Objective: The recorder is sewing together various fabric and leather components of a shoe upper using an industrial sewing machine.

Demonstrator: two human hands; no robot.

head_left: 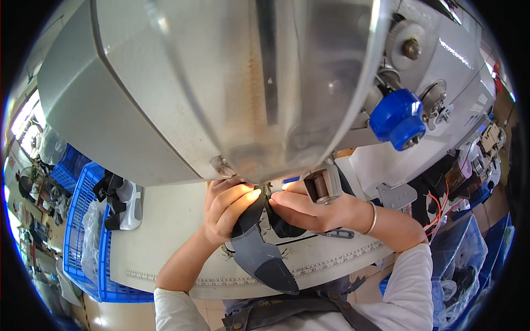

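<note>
A grey and black fabric piece (255, 251), shaped like part of a shoe upper, hangs over the table towards me with loose threads along its edges. My left hand (227, 209) is closed on its far end, fingers curled, right under the sewing machine head (221, 99). From the other side my right hand (309, 209) pinches the black part of the work (284, 226), with its fingertips close to my left ones. The needle area is mostly hidden by the machine's clear shield and my fingers. A bracelet (373, 218) circles my right wrist.
On the left stands a blue plastic basket (83, 220), with white and black shoe pieces (130, 207) at the table edge. A printed scale (221, 282) runs along the table's front. A flat grey metal tool (338, 234) lies by my right wrist. Blue bins (458, 265) with plastic bags stand right.
</note>
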